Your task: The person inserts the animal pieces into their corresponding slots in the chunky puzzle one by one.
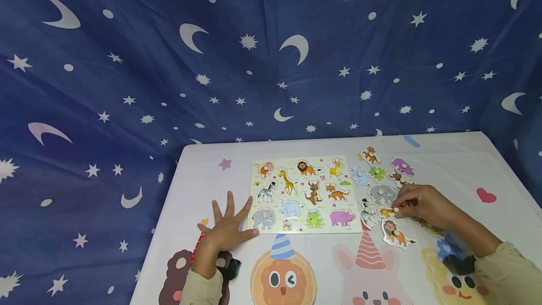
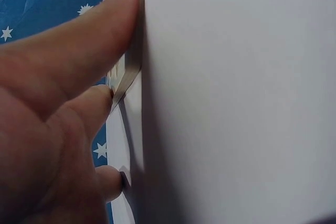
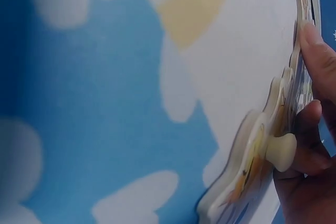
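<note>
A flat animal puzzle board point(image 1: 296, 244) lies on the table; correction-free, its printed giraffe, lion and zebra face up. My left hand point(image 1: 226, 232) spreads its fingers at the board's lower left corner, and its thumb touches the board edge point(image 2: 135, 40) in the left wrist view. At the right, my right hand point(image 1: 427, 206) pinches at the knob of a giraffe puzzle piece point(image 1: 386, 212), though the fingertips partly hide the grip. Around it lie an elephant piece point(image 1: 382, 195), a zebra piece point(image 1: 369, 213) and a lion piece point(image 1: 395, 234). A yellow knobbed piece point(image 3: 247, 166) sits below the hand.
Further up lie a tiger piece point(image 1: 370, 155), a purple hippo piece point(image 1: 402, 166), a frog piece point(image 1: 377, 173) and a blue rhino piece point(image 1: 359, 176). The white tablecloth point(image 1: 203, 173) has printed cartoon animals. A blue starry curtain point(image 1: 254, 60) hangs behind the table.
</note>
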A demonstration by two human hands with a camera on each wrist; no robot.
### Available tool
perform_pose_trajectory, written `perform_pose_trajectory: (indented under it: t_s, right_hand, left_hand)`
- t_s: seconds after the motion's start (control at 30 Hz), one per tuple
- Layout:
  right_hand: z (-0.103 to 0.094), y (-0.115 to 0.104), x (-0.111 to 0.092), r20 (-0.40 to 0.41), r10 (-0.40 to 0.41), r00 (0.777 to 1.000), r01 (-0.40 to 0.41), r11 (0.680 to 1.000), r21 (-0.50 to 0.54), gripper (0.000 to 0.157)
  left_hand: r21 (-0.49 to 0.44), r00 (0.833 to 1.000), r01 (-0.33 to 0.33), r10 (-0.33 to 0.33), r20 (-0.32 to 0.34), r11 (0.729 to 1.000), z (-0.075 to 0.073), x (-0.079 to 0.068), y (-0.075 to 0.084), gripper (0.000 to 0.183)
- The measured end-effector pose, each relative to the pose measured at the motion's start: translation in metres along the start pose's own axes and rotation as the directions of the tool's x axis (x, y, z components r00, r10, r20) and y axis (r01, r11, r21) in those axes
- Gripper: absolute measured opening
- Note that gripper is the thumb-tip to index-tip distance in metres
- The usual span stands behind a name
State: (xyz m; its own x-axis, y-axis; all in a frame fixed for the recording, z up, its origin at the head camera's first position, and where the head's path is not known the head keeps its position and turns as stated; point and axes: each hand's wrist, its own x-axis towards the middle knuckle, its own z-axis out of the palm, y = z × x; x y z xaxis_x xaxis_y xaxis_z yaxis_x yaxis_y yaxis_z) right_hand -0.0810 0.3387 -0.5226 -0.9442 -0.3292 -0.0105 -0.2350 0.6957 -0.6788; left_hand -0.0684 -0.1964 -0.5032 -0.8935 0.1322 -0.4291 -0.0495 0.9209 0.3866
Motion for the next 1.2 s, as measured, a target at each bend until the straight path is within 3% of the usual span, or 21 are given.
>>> perform_pose_trajectory:
  t_s: [0.4, 0.6, 0.9, 1.03, 1.2]
  right_hand:
    - [-0.007, -0.003, -0.001, -0.039, 0.003, 0.999, -0.002, 1.0, 0.011, 0.022]
    - [-0.005, -0.006, 0.0, -0.058, 0.022, 0.998, -0.025, 0.998, -0.05, 0.021]
    - [0.0, -0.008, 0.001, -0.125, -0.081, 0.989, 0.063, 0.988, -0.144, 0.02]
    - [0.006, -0.012, 0.005, -0.169, -0.151, 0.974, 0.128, 0.982, -0.142, 0.023]
    - [0.016, -0.025, 0.014, -0.201, -0.177, 0.963, 0.155, 0.98, -0.122, 0.024]
  left_hand:
    - [-0.006, 1.0, -0.004, 0.004, 0.004, 1.0, -0.002, -0.001, 0.002, 0.09]
    - [-0.005, 1.0, -0.003, 0.003, 0.002, 1.0, -0.002, -0.001, 0.002, 0.09]
    - [-0.006, 1.0, -0.007, 0.007, 0.005, 1.0, -0.002, 0.0, 0.002, 0.09]
    - [-0.004, 1.0, -0.01, 0.01, -0.002, 1.0, -0.003, 0.001, 0.001, 0.091]
    - [0.007, 1.0, -0.003, 0.003, 0.0, 1.0, -0.001, 0.0, 0.001, 0.091]
